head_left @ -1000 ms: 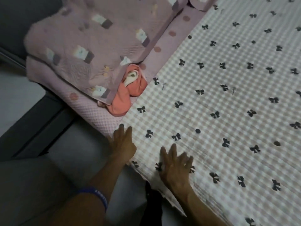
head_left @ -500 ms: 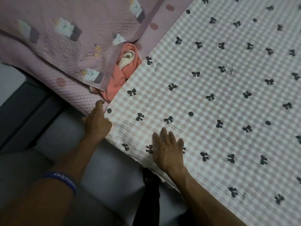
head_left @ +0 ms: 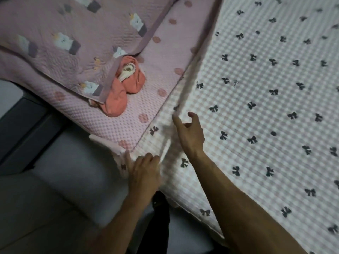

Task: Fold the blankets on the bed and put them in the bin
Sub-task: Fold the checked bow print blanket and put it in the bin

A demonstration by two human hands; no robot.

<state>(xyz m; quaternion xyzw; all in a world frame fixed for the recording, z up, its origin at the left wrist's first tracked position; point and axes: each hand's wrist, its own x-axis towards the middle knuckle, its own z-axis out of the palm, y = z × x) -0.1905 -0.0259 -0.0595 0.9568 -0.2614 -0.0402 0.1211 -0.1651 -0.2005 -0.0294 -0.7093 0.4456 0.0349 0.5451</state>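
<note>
A pink-and-white checked blanket (head_left: 256,107) with black bows covers the right part of the bed. Its left edge is a loose fold running down to the bed's near edge. My left hand (head_left: 145,173) is at that near edge, with its fingers curled on the blanket's lower corner. Higher up the same edge is my right hand (head_left: 190,132); its index finger touches the fold and its thumb is held apart. A second blanket, a pink quilt (head_left: 64,39) with cat prints, lies at the upper left. No bin is in view.
A coral cloth bundle (head_left: 124,88) lies half under the quilt's corner on the pink dotted bed cover (head_left: 117,123). Grey floor (head_left: 55,198) runs along the bed's near side, with a dark piece of furniture (head_left: 22,129) at the left.
The blanket's left edge has shifted right, baring more of the dotted bed cover. My left hand moved right to the blanket's corner. My right hand left the flat blanket and went up to the folded edge.
</note>
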